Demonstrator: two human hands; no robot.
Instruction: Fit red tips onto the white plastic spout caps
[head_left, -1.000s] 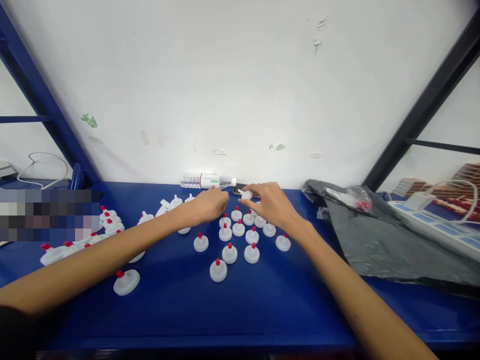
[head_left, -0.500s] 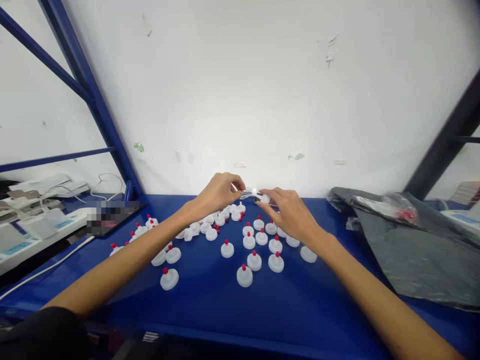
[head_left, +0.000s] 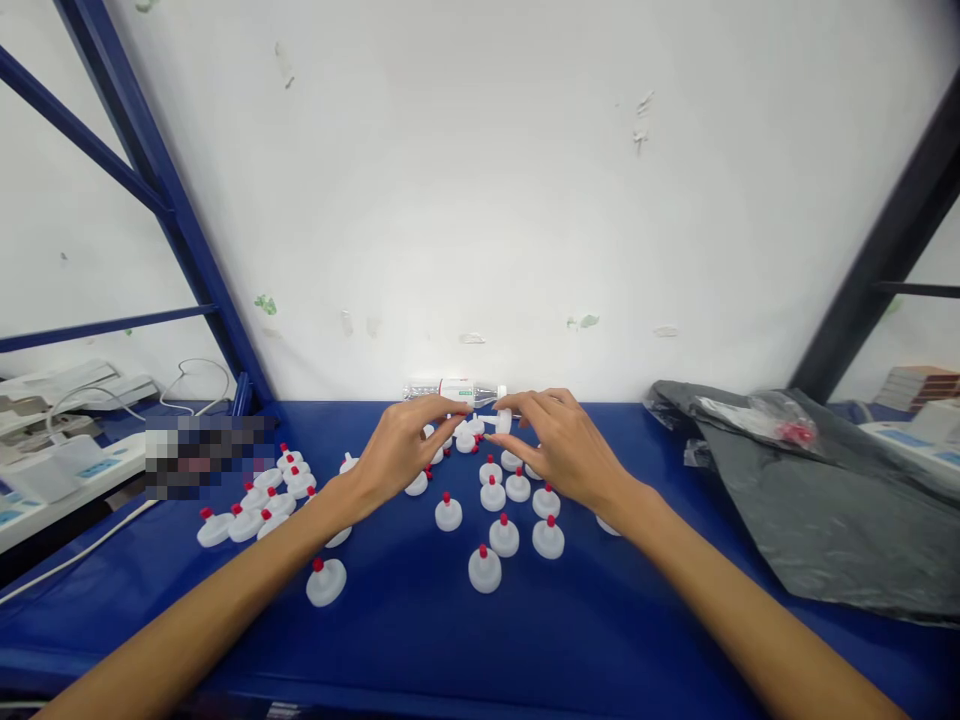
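My left hand (head_left: 401, 447) and my right hand (head_left: 564, 446) meet above the back of a blue table (head_left: 420, 630). The right hand pinches a small white cap (head_left: 503, 421) held on its side. The left hand's fingers are pinched toward it, and what they hold is too small to make out. Several white caps with red tips (head_left: 504, 536) stand in a cluster under and in front of the hands. More such caps (head_left: 251, 500) lie scattered to the left.
A clear water bottle (head_left: 457, 390) lies against the white wall behind the hands. A grey plastic bag (head_left: 817, 510) with a small clear bag on it covers the table's right side. Power strips and cables (head_left: 52, 470) sit at the left beyond the blue frame.
Both hands have drawn slightly nearer and lower over the cap cluster, staying close together. The view has shifted a little, so the bottle shows above the hands.
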